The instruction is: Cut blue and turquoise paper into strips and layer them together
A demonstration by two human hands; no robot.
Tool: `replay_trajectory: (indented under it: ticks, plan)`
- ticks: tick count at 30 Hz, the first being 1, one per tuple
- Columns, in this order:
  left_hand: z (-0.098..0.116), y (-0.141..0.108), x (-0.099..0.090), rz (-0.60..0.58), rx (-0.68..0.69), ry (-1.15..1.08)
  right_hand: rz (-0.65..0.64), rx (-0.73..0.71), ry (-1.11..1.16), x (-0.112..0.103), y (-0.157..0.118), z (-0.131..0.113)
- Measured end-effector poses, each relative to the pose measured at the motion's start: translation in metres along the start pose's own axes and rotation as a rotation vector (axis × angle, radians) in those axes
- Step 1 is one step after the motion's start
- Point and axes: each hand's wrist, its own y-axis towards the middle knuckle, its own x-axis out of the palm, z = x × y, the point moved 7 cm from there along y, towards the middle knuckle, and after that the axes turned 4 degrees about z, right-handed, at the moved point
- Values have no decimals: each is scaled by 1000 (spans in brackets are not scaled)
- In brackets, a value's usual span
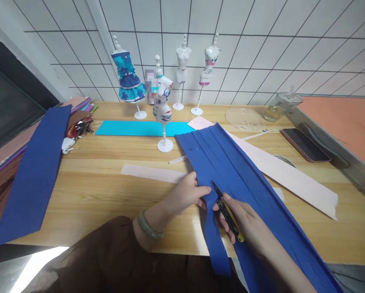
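Nearest, a narrow, long blue strip (219,254) hangs past the table's front edge, seeming to join the wide, creased, matte blue paper-like sheet (228,167) near the fingers. The right hand (241,213) is closed around slim yellow-and-dark-green snips (229,217), their dark tips over the sheet. Just beside them, the left hand (190,191) pinches the strip's upper end between thumb and fingers. The sheet runs diagonally across the pale wooden table (90,203), its near end also over the edge. It looks light, limp and hardly slippery, probably easy to tear or stretch, so a gentle, flat pinch right by the cut suits it better than tugging the loose tail. Beyond lie a flat turquoise strip (127,128) and a white, paint-marked miniature dress form (162,112).
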Motion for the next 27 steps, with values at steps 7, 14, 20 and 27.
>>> replay_trajectory:
  ticks: [7,14,20,27]
  plan:
    - [-3,1,0,-12,-4,23,0,-14,-7,-2,0,1]
    - [-3,1,1,-29,-3,18,2,-19,1,-1,1,1]
    - [-2,1,0,-19,8,25,3,-25,-9,0,0,0]
    - [-1,0,3,-66,23,13,29,-7,-21,1,1,-1]
